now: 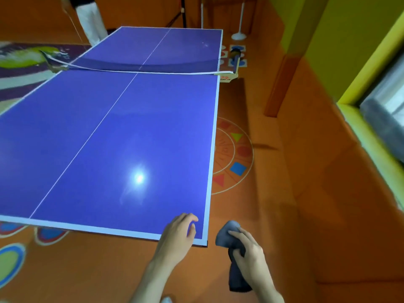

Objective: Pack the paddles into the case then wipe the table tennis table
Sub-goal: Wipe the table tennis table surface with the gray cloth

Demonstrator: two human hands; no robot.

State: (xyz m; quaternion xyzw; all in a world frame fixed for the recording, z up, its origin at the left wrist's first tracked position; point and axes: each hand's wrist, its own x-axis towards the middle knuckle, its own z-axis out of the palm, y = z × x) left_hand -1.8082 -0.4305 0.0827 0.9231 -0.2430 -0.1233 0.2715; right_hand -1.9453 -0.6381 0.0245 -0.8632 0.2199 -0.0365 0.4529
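The blue table tennis table (122,132) stretches away from me, its net (140,67) sagging across the middle. My left hand (178,235) hovers over the near right corner of the table with loosely curled fingers and holds nothing. My right hand (249,252) is just off that corner, over the floor, and grips a bunched dark grey cloth (231,235) whose tail hangs down below the fist. No paddles or case show in this view.
Orange floor with coloured shape markings (235,156) runs along the table's right side. A person in white trousers (90,20) stands beyond the far left corner. White stands (239,35) sit past the far end. A yellow wall and window (384,101) lie to the right.
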